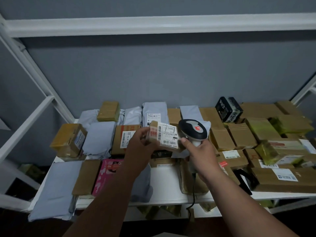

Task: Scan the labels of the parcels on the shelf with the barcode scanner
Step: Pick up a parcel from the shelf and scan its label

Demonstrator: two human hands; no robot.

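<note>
Presently left hand (136, 142) grips a small labelled parcel (165, 136) above the shelf (164, 194); right hand (199, 154), just beside it, clasps the barcode scanner (194, 130).

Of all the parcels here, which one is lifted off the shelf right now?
The small brown box with the white barcode label, gripped by the left hand beside the scanner held by the right hand. Every other parcel lies on the shelf.
</note>
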